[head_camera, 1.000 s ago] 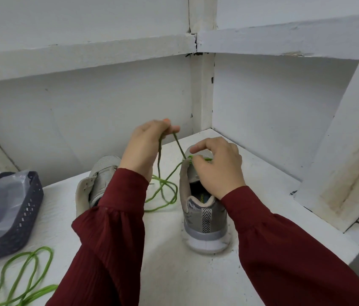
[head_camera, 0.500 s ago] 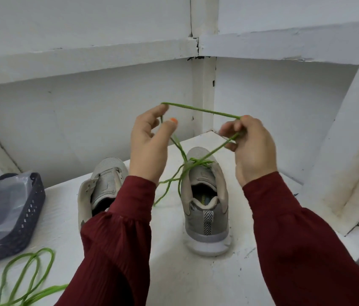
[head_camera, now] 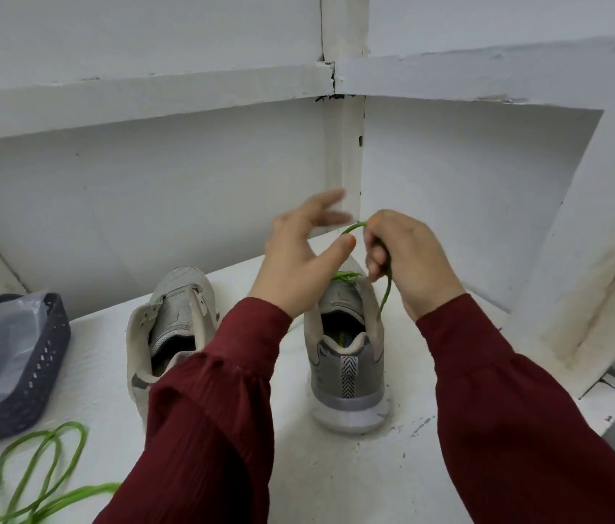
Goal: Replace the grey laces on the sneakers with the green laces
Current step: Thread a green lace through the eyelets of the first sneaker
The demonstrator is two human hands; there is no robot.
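The right hand (head_camera: 411,259) has its fingers curled tight on the green lace (head_camera: 386,295). The lace arches out above them and hangs down to the grey sneaker (head_camera: 347,357) on the bench (head_camera: 336,467). The left hand (head_camera: 298,259) hovers just beside, fingers spread, holding nothing.

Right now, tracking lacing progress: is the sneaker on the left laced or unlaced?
Unlaced: the sneaker on the left shows a bare tongue with no lace crossing it.
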